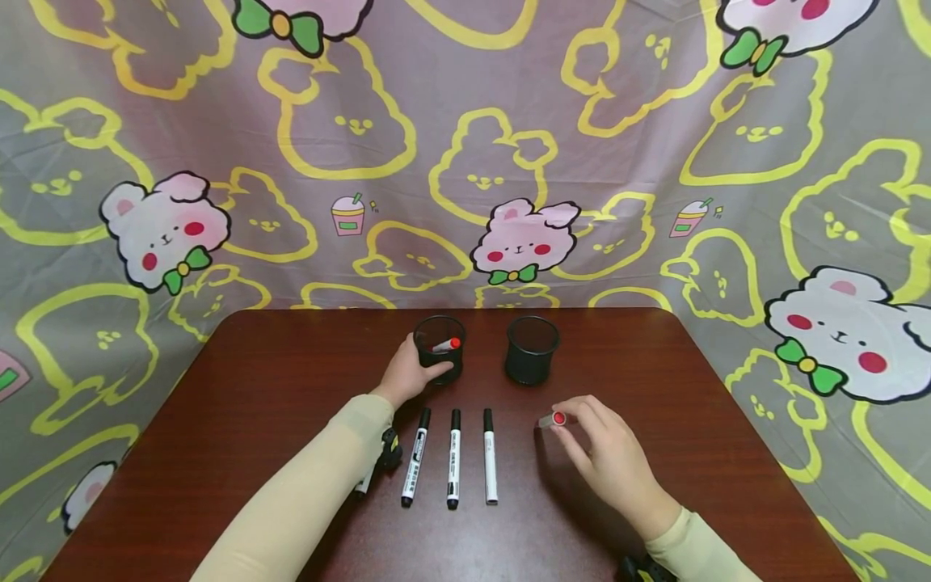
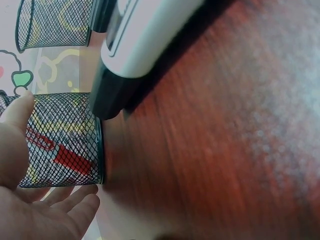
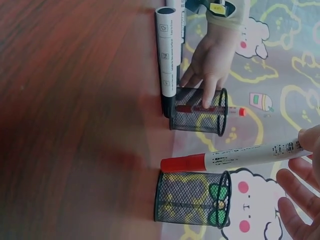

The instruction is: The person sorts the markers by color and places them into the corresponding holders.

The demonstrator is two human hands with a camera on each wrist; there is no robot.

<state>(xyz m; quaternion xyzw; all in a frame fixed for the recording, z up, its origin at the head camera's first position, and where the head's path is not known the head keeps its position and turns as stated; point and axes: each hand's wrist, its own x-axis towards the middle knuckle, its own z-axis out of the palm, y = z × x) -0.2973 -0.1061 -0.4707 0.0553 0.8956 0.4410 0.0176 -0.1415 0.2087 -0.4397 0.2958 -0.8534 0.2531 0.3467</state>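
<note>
My left hand [image 1: 407,373] grips the left black mesh pen cup [image 1: 456,370], thumb on its near side. A red-ended marker [image 1: 448,345] leans inside that cup; its red cap shows through the mesh in the left wrist view. Above the table on the right, my right hand [image 1: 611,457] pinches a white marker [image 3: 240,156] near its end. This marker's red cap points away from the hand and, in the right wrist view, appears just beside the second mesh pen cup [image 3: 192,197].
Several black-capped white markers lie side by side on the brown table [image 1: 524,517], including a left one [image 1: 417,457], a middle one [image 1: 454,461] and a right one [image 1: 490,457]. Another is partly hidden by my left forearm. A patterned cloth [image 1: 436,162] hangs behind the table.
</note>
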